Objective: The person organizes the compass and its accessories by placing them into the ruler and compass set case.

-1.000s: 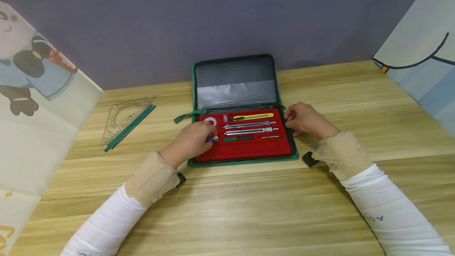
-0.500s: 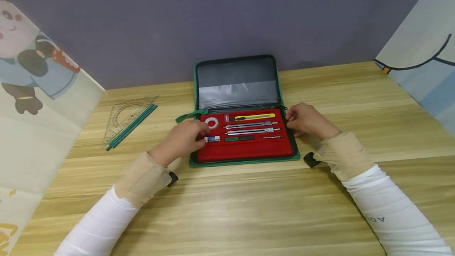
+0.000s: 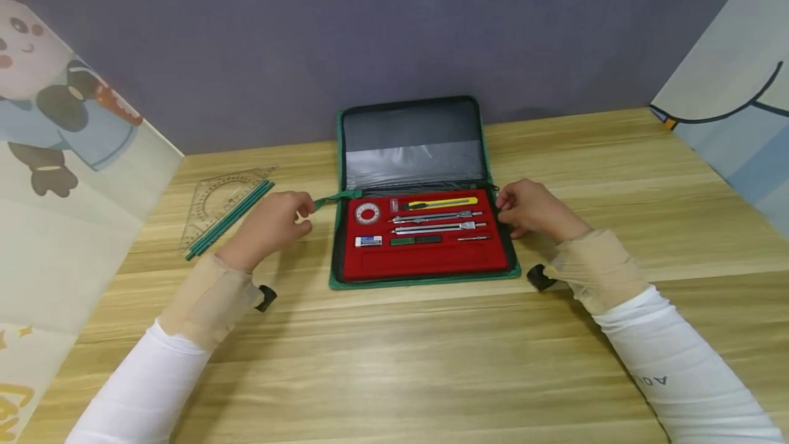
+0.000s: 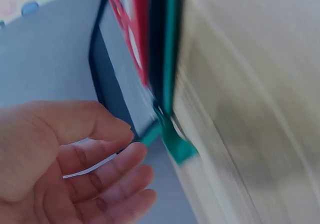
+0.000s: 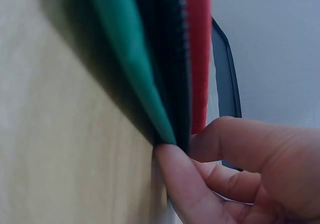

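Two white sleeves [image 3: 138,368] reach from my near edge over a wood-grain table [image 3: 394,362]. At their ends, the left hand [image 3: 271,225] has its thumb and forefinger apart, with nothing between them. The right hand [image 3: 533,211] pinches the right side of an open green case [image 3: 425,281], whose red tray [image 3: 425,267] carries an eraser [image 3: 368,241], a yellow cutter [image 3: 442,204] and metal drawing tools. Just left of the left hand, two green rods [image 3: 231,219] lie side by side along a clear set square [image 3: 198,207], slanting from near left to far right. I judge that reaching them means turning outward, away from the case; the left hand is much the nearer. From the left wrist I see the loosely bent fingers from the palm side, a green strap [image 4: 177,144] beyond them. The right wrist view shows the grip on the cover's edge, mostly hidden from above. Farthest off stands a grey panel [image 3: 394,26].
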The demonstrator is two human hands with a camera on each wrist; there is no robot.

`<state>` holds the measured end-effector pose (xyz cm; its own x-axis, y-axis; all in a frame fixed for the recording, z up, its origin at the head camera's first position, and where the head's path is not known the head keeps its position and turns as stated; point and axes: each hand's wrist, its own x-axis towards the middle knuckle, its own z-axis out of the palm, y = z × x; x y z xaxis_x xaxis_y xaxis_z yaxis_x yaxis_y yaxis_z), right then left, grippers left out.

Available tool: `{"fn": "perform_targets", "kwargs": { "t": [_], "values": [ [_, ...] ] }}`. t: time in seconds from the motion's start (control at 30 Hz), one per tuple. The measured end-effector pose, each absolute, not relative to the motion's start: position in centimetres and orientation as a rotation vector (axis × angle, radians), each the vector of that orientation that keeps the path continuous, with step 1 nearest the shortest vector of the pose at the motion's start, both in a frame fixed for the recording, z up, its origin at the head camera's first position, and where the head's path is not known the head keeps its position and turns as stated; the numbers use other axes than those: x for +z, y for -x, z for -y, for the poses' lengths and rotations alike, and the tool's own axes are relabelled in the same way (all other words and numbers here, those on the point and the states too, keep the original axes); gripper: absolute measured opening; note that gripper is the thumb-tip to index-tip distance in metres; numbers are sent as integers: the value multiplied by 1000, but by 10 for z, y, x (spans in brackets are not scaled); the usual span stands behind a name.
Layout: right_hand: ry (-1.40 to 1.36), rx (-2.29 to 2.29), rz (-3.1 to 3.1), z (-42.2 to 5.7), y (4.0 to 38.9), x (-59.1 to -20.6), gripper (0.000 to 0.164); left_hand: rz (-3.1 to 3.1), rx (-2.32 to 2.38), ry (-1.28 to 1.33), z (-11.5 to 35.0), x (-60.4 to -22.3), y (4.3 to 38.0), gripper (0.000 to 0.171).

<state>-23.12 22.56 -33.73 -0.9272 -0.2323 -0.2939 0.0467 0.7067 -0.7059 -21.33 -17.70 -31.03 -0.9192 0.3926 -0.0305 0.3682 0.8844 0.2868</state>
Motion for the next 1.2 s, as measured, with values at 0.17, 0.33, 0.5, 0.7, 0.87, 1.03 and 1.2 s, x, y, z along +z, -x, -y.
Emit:
{"fn": "perform_targets", "kwargs": {
  "t": [0.17, 0.33, 0.5, 0.7, 0.87, 1.03, 1.2],
  "values": [
    [147, -1068, -2554, -225, 231, -337, 20, -2936, 446, -465, 204, -310, 222, 25],
    [144, -1070, -2559, -226, 230, -338, 20, -2920, 425, -362, 225, -313, 231, 25],
    [147, -1081, -2553, -227, 230, -339, 21, -2943, 389, -294, 242, -316, 236, 28],
    [149, -1066, -2557, -226, 231, -338, 21, -2981, 376, -194, 260, -318, 241, 25],
    [156, -1063, -2554, -226, 231, -336, 20, -2992, 344, -130, 267, -319, 243, 13],
    [159, -1054, -2561, -226, 232, -337, 19, -3026, 327, -140, 272, -321, 245, 26],
    [166, -1065, -2561, -227, 232, -338, 20, -3033, 320, -127, 275, -325, 248, 26]
  ]
}}
